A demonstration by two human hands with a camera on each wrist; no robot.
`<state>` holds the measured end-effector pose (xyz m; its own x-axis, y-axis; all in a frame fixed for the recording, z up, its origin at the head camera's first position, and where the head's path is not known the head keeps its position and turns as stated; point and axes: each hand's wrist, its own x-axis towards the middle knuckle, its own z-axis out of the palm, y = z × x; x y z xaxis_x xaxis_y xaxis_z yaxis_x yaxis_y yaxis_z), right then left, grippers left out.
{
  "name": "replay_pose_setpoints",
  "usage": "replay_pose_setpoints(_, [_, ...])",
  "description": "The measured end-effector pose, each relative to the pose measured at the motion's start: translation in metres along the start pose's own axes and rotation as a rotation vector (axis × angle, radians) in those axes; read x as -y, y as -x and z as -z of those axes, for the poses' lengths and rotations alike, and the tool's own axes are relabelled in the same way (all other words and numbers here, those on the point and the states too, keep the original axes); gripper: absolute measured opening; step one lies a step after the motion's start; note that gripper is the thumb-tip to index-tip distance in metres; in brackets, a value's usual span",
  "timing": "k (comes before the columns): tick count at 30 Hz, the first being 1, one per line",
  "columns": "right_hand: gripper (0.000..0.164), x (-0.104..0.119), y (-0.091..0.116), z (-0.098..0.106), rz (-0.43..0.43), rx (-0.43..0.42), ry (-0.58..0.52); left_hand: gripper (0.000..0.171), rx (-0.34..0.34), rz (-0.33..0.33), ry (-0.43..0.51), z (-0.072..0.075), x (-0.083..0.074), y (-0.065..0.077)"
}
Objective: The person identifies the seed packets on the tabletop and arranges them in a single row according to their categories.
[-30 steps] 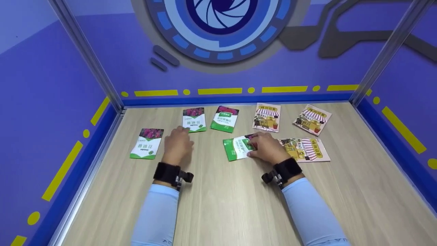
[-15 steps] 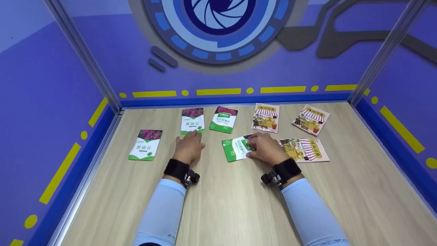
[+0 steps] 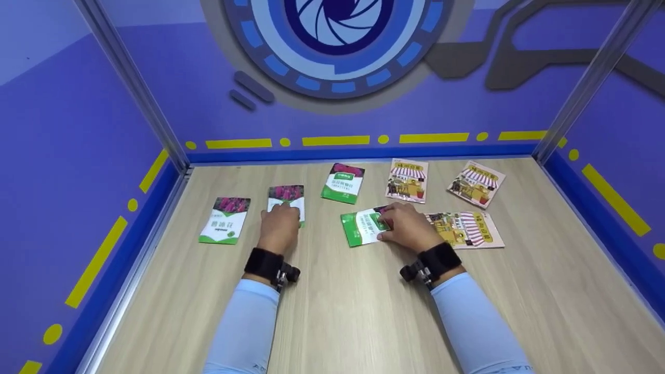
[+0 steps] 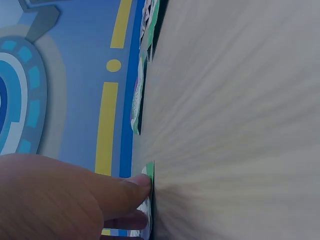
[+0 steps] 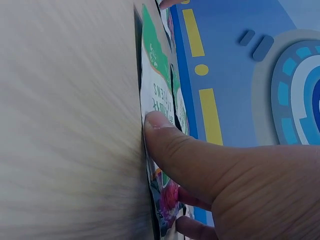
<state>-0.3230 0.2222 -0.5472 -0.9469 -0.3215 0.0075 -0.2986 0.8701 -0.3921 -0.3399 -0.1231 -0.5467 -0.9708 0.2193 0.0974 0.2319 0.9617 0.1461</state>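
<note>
In the head view my left hand [image 3: 280, 223] is on a white-and-green seed packet [image 3: 286, 192] with pink flowers, its thumb and fingers on opposite sides of it. The left wrist view shows the thumb [image 4: 137, 187] on that packet's green edge. My right hand [image 3: 410, 226] holds another green-and-white seed packet [image 3: 358, 227], lying sideways, between thumb and fingers. Its printed face shows beside the thumb in the right wrist view. That packet's flower end meets a pink packet with a striped awning [image 3: 465, 229], partly hidden by the right hand.
To the left lies a flower seed packet [image 3: 225, 221]. Along the back are a green-and-white packet [image 3: 343, 183] and two awning-print packets, one straight [image 3: 407, 180] and one turned [image 3: 476, 183]. Purple walls bound the wooden table [image 3: 343, 311] at the back and sides.
My left hand has taken hold of the back-left flower packet, which has slid toward me and slightly left. The right hand and its packet stay in place.
</note>
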Motion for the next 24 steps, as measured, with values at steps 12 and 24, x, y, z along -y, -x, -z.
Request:
replay_pose_setpoints(12, [0.047,0.0,0.002,-0.001,0.009,-0.021,0.016,0.011,0.051,0.037,0.061,0.017,0.005,0.011])
replay_pose_setpoints(24, [0.048,-0.001,0.001,-0.002,0.022,-0.013,0.023,0.016,0.085,0.115,0.058,0.028,0.024,0.02])
